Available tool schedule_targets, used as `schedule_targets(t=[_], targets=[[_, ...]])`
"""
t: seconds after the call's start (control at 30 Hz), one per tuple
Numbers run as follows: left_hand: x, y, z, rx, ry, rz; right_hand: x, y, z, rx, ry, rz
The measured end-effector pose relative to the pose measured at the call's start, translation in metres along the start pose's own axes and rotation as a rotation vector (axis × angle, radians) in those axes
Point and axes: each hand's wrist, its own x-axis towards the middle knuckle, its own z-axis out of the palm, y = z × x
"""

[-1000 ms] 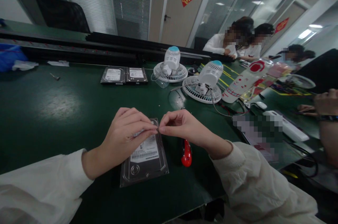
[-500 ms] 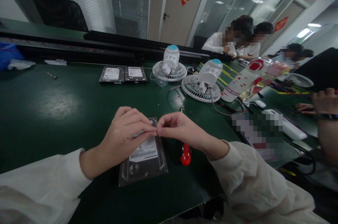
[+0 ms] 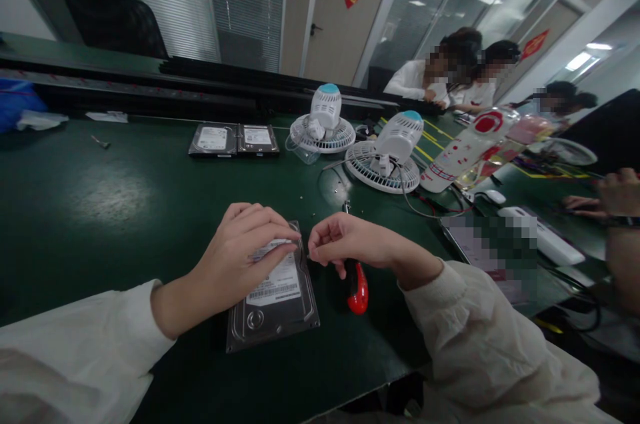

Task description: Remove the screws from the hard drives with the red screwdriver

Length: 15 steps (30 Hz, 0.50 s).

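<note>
Over the upper part of a hard drive (image 3: 273, 327) hovers my left hand (image 3: 247, 244), its thumb and fingertips slightly apart with nothing visible between them. The drive lies label up on the green table. Just right of its edge, my right hand (image 3: 345, 241) has thumb and index finger pinched together; anything in the pinch is too small to make out. A screwdriver (image 3: 358, 297) with a red and black handle lies beneath that hand, one lower finger at the handle. Its middle is hidden. Several tiny screws (image 3: 336, 191) are scattered beyond the right hand.
Two more hard drives (image 3: 234, 140) lie side by side farther back. Two white fans (image 3: 326, 124) rest face down beside them, with a cable near. A patterned bottle (image 3: 453, 154), a white power strip (image 3: 543, 237) and another person's arm (image 3: 623, 231) are at the right.
My hands, earlier meeting at the fingertips above the drive, have parted. The right moved slightly right, and the left thumb opened from its fingers. The screwdriver handle swung a little to the right.
</note>
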Motion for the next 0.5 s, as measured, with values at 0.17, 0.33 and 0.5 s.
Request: schedule_targets(t=[0.17,0.33,0.5], targets=[[-0.002,0.004,-0.003,-0.055,-0.083,0.011,-0.002,-0.002,-0.001,-0.084,-0.036,0.058],[-0.002,0.005,-0.004,-0.055,-0.180,0.064,-0.001,-0.003,0.005,-0.149,-0.017,0.067],[-0.002,0.006,-0.004,-0.054,-0.222,0.048,0.001,-0.002,0.008,-0.176,-0.005,0.073]])
